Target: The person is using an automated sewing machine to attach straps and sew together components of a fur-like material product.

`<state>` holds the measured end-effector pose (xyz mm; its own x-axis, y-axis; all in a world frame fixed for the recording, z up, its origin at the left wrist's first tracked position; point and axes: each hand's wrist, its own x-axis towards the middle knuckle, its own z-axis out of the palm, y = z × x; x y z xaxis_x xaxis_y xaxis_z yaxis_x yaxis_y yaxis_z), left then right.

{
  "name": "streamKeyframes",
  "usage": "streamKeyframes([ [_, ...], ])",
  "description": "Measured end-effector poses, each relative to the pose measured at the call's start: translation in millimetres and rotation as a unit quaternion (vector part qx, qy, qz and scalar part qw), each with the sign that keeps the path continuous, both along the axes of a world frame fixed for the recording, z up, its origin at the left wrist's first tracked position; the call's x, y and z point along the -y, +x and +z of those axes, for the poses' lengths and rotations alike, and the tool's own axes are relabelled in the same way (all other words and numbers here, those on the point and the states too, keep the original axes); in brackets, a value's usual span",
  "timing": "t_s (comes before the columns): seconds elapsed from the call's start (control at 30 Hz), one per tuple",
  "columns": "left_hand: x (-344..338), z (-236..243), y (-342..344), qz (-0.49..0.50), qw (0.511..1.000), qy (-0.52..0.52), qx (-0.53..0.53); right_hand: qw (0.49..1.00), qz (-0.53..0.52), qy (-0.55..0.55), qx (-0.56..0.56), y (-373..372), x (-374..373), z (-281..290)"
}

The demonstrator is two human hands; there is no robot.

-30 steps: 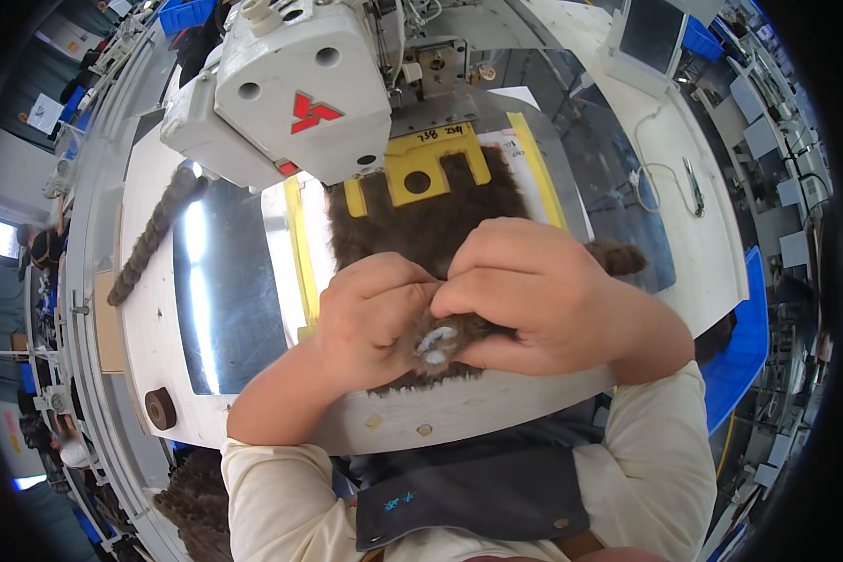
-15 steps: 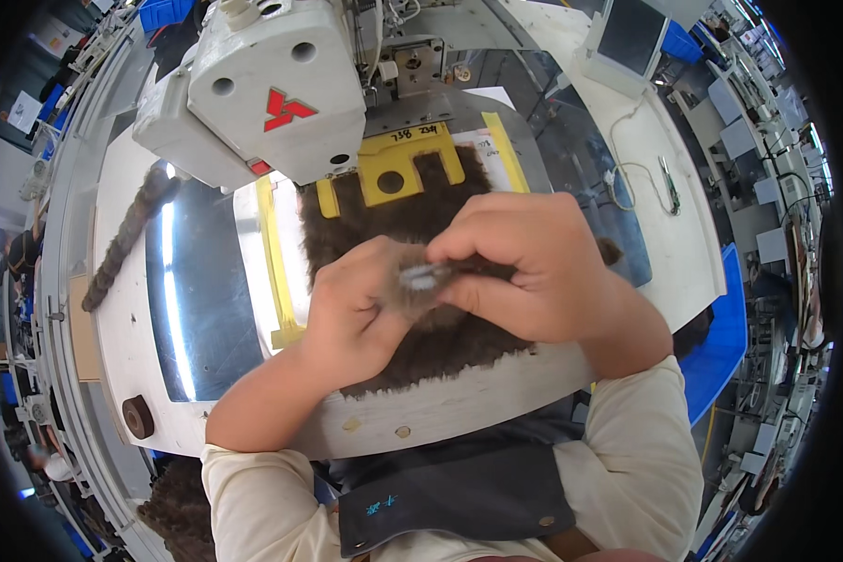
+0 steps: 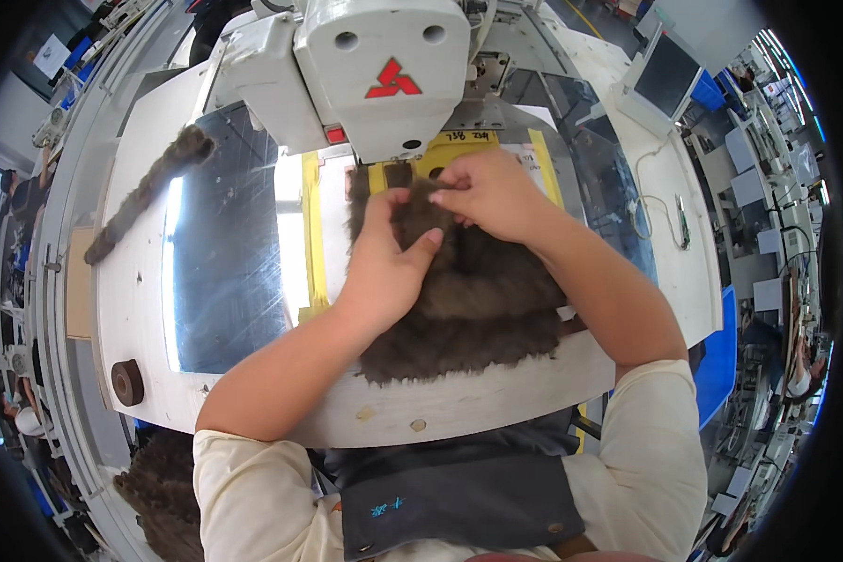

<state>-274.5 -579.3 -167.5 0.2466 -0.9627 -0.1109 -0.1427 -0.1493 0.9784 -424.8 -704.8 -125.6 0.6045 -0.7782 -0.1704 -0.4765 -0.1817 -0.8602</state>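
A narrow brown fur strip (image 3: 421, 211) is between my hands, at the near edge of the yellow template (image 3: 454, 140). My left hand (image 3: 389, 267) curls its fingers and thumb round the strip's left side. My right hand (image 3: 496, 197) pinches its upper right end, the fingertips close to the template. Under both hands lies a larger brown fur piece (image 3: 459, 361), its ragged near edge on the white table. Part of the template is hidden by my right hand and the fur.
The white sewing machine head (image 3: 384, 75) stands just beyond my hands. A fur roll (image 3: 150, 192) and a brown tape roll (image 3: 127, 382) lie at left. Green-handled snips (image 3: 683, 223) and a monitor (image 3: 663, 75) are at right. A blue bin (image 3: 717, 365) sits beside the table.
Both hands have moved away from me, to the template's near edge, and lowered the fur strip there. The whole view has shifted, so the machine head appears further right.
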Motion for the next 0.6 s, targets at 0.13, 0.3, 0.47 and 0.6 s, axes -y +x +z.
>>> streamKeyframes([
  [0.13, 6.8, 1.3, 33.5, -0.048, 0.996, 0.016, 0.069, 0.996, 0.052, -0.057, -0.034, 35.0, 24.5, -22.6],
  [0.3, 10.2, 7.4, 58.7, -0.131, 0.949, -0.044, 0.285, 0.969, 0.062, -0.239, -0.004, 47.1, 25.2, -31.9],
  [0.47, 17.0, 16.7, 66.0, -0.208, 0.83, -0.158, 0.493, 0.973, 0.047, -0.214, -0.07, 47.0, 33.0, -34.6],
  [0.6, 25.0, 19.3, 65.1, -0.235, 0.775, -0.138, 0.57, 0.966, 0.054, -0.23, -0.109, 45.9, 43.1, -30.2],
])
